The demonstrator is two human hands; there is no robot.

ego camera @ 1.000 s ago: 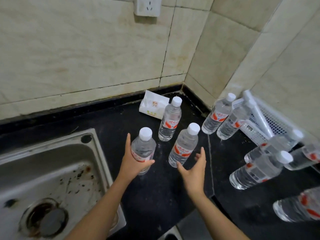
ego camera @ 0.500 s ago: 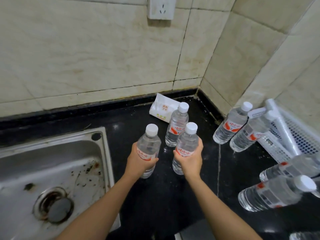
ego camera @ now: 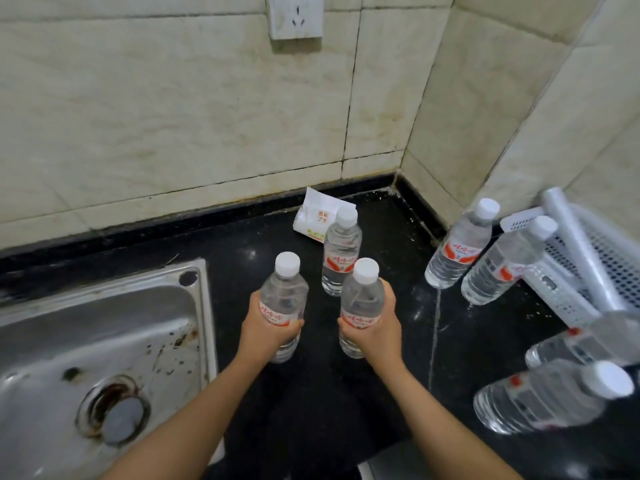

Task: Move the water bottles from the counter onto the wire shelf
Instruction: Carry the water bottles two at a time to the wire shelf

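Two clear water bottles with white caps and red-lettered labels are in my grasp above the black counter (ego camera: 311, 393). My left hand (ego camera: 265, 329) wraps the left bottle (ego camera: 285, 292). My right hand (ego camera: 375, 329) wraps the right bottle (ego camera: 362, 296). Behind them a third bottle (ego camera: 341, 252) stands alone on the counter. Two more bottles (ego camera: 457, 245) (ego camera: 504, 263) stand at the right beside the white wire shelf (ego camera: 557, 289). Two blurred bottles (ego camera: 554, 400) (ego camera: 588, 341) show at the right edge, tilted in the wide-angle view.
A steel sink (ego camera: 97, 358) with a stained drain fills the left side. A white tissue pack (ego camera: 320, 216) lies by the back wall. Tiled walls meet in a corner at the back right, with a wall socket (ego camera: 296, 15) above.
My right hand closed on the right bottle; my left hand was on its bottle from the start. Both bottles now appear slightly higher and closer to me.
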